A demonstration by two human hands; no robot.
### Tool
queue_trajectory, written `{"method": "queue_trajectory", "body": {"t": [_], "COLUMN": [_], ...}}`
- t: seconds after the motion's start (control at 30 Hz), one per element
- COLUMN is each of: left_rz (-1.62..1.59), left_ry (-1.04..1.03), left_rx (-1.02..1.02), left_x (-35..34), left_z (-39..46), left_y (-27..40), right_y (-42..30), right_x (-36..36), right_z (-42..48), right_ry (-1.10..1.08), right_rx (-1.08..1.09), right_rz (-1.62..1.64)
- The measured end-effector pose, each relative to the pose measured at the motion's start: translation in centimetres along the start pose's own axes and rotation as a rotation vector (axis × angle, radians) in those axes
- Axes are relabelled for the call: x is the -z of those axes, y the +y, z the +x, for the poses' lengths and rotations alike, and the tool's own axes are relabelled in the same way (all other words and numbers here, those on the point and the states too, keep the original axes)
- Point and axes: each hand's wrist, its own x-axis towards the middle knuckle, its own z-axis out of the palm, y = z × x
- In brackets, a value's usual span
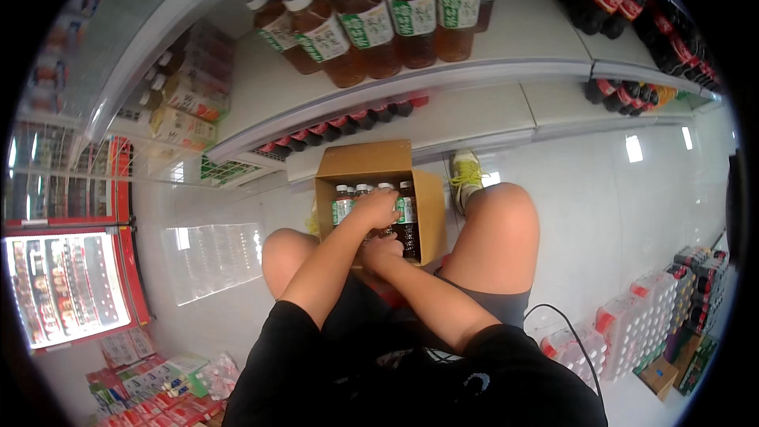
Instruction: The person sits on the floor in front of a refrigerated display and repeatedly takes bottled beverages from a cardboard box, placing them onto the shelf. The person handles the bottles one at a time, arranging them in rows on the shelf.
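An open cardboard box (430, 213) stands before me between my knees, its flaps spread. Inside, several bottles of amber tea (342, 207) with white caps and green-and-white labels are packed in rows. My left hand (376, 209) is curled round the label part of one tea bottle (385, 230), just below its cap. Lower down, near the box's front wall, my right hand (384, 249) closes on the base of what looks like the same bottle. The fingers of both hands partly hide it.
Matching tea bottles (367, 24) stand on the shelf (510, 41) above the box. Cola bottles (344, 124) lie on the lower shelf, with more at the upper right. A red-framed drinks cooler (121, 273) is at left. Shrink-wrapped bottle packs (634, 314) sit on the floor at right, near a black cable (569, 320).
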Motion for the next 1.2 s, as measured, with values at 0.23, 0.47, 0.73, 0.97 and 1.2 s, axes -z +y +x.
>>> {"method": "queue_trajectory", "body": {"t": [0.23, 0.47, 0.73, 0.97, 1.2], "left_rz": [-0.358, -0.387, 0.051, 0.280, 0.394], "left_ry": [0.526, 1.090, 1.074, 1.167, 1.344], "left_rx": [-0.072, 0.043, 0.300, 0.017, -0.095], "left_x": [8.8, 21.7, 37.4, 40.6, 41.4], "left_z": [-8.5, -13.8, -7.6, -1.9, -1.8], "left_y": [-0.9, -3.9, -1.4, -0.7, -2.2], "right_y": [-0.1, -0.6, 4.8, 6.7, 7.0], "right_x": [3.4, 12.5, 14.8, 15.3, 17.4], "right_z": [-3.8, -10.4, -6.5, -6.7, -9.5], "right_ry": [0.033, 0.141, 0.401, 0.445, 0.449], "right_rx": [0.291, 0.516, 0.508, 0.615, 0.641], "right_rz": [-0.081, -0.200, -0.084, 0.016, 0.089]}}
